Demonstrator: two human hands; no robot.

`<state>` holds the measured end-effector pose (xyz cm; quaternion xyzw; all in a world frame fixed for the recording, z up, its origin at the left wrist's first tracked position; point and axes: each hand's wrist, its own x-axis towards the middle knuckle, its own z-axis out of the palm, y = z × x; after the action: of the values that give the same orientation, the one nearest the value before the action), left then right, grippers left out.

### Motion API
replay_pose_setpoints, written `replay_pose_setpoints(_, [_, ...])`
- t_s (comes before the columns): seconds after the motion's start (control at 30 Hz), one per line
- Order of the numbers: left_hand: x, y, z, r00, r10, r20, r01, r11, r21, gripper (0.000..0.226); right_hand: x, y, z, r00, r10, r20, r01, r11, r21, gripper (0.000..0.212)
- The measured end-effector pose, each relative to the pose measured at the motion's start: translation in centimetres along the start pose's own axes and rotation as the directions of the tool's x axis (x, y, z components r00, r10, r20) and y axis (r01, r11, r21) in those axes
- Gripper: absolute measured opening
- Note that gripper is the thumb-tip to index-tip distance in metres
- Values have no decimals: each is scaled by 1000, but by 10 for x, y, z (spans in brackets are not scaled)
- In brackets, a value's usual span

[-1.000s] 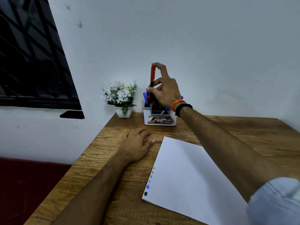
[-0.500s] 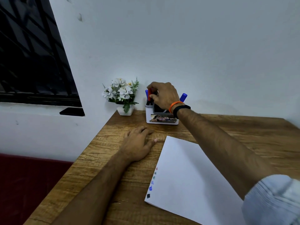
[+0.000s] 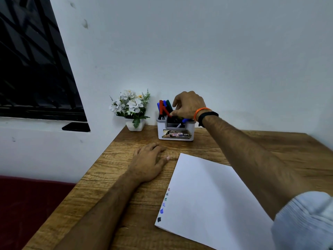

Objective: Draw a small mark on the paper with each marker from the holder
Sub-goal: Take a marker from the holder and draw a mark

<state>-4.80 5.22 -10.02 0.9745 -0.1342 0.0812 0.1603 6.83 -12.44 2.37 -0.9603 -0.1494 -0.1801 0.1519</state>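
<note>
A white marker holder (image 3: 175, 135) stands at the table's back edge by the wall. Red (image 3: 163, 108), blue (image 3: 158, 107) and green (image 3: 168, 105) markers lean in its left side, and a blue marker (image 3: 185, 120) pokes out on the right. My right hand (image 3: 189, 105) hovers over the holder with fingers curled down among the markers; what they touch is hidden. My left hand (image 3: 147, 165) rests flat on the wood, left of the white paper (image 3: 207, 199). Several small coloured marks (image 3: 164, 204) run along the paper's left edge.
A small white pot of white flowers (image 3: 132, 109) sits left of the holder at the table's corner. The wooden table (image 3: 111, 204) ends at its left edge above a dark red seat (image 3: 27, 204). A dark window (image 3: 32, 69) fills the left wall.
My right hand lowered the red marker into the holder, let it go and shifted right over the other markers. My left hand stayed flat on the table.
</note>
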Motion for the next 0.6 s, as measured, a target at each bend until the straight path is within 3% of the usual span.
replay_pose_setpoints(0.23, [1,1,-1,1000,-5,4,5,1000,1,52,6,-6,7,1000,9,-15,-11,997,-77,43])
replay_pose_setpoints(0.43, [1,0,0,1000,-6,11,6,1000,11,53,5,-11,11,999,6,-48,-11,994,-111,29])
replay_pose_setpoints(0.5, [1,0,0,1000,-9,17,8,1000,13,53,4,-11,7,994,4,-110,-10,999,-49,26])
replay_pose_setpoints(0.6, [2,0,0,1000,-11,21,11,1000,12,53,2,-12,-4,965,20,-263,31,981,189,25])
